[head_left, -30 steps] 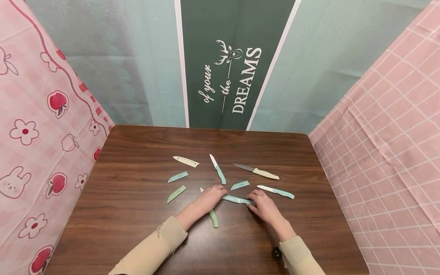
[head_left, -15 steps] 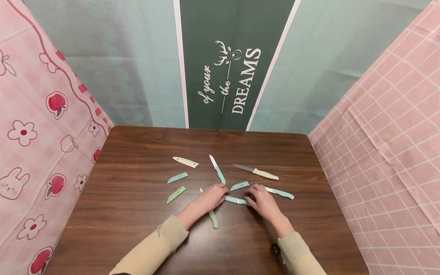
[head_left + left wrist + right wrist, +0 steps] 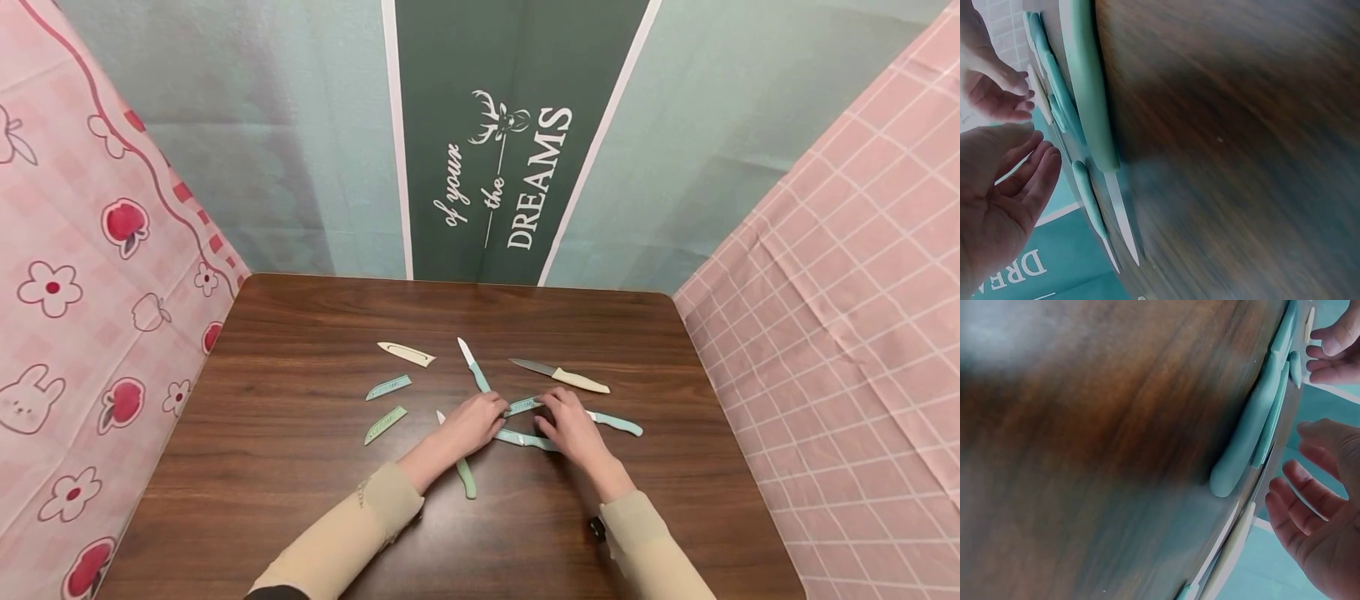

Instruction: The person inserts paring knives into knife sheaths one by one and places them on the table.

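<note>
In the head view a light blue blade sheath (image 3: 523, 406) lies on the table between my two hands. My left hand (image 3: 477, 421) hovers at its left end, fingers loosely bent and holding nothing in the left wrist view. At its right end is my right hand (image 3: 572, 423); the right wrist view shows those fingers spread, apart from the sheath. Just nearer lies a sheathed light blue knife (image 3: 517, 437). My left hand and wrist partly cover a green-handled knife (image 3: 466, 479). A blue-handled knife (image 3: 477, 373) points away, and another blue-handled knife (image 3: 618, 423) is partly behind my right hand.
On the left lie a cream sheath (image 3: 406, 354), a blue sheath (image 3: 388, 387) and a green sheath (image 3: 386, 425). A cream-handled knife (image 3: 577, 380) lies beyond my right hand. The brown wooden table (image 3: 300, 333) ends at hanging cloths on the far side and both sides.
My right hand has let go of the sheathed knife's handle and moved away from me to the loose blue sheath. My left hand has shifted right and slightly away from me. The knives have stayed put.
</note>
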The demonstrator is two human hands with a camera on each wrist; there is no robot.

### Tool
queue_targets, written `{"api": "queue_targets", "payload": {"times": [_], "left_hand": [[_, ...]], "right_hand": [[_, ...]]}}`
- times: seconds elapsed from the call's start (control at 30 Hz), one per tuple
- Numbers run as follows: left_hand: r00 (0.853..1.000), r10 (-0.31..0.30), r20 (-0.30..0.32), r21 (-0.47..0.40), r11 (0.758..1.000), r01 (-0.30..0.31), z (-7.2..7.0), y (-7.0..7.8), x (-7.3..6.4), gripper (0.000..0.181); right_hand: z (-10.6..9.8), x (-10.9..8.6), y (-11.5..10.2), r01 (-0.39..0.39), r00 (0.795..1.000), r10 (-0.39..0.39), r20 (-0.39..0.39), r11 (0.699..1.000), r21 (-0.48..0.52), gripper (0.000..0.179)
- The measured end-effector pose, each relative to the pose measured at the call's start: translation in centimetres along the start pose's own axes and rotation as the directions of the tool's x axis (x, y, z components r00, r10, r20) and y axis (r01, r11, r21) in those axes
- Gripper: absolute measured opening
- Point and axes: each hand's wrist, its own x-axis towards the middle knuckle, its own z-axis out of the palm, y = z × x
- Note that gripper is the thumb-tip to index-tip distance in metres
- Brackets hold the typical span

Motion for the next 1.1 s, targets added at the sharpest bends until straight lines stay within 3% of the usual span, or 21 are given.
{"api": "queue_targets", "payload": {"times": [0.2, 0.53, 0.9, 1.1], "left_hand": [[0.999, -0.029, -0.023, -0.017, 0.999, 0.029, 0.4, 0.3, 0.7, 0.017], [0.986, -0.165, -0.034, -0.042, 0.986, 0.163, 0.9, 0.9, 1.8, 0.019], [0.983, -0.184, 0.004, 0.027, 0.983, 0.184, 2.0, 1.4, 2.6, 0.022], [0.978, -0.208, -0.012, 0.063, 0.976, 0.209, 2.3, 1.7, 2.7, 0.019]], "right_hand": [[0.3, 0.7, 0.2, 0.003, 1.000, -0.003, -0.009, 1.000, 0.009, 0.032], [1.2, 1.5, 0.3, -0.006, 0.999, 0.006, -0.036, 1.000, 0.009, 0.033], [2.1, 1.6, 0.3, -0.010, 1.000, 0.010, -0.002, 1.000, 0.004, 0.033], [2.5, 1.7, 0.5, 0.004, 1.000, -0.004, -0.015, 1.000, -0.016, 0.029]]}}
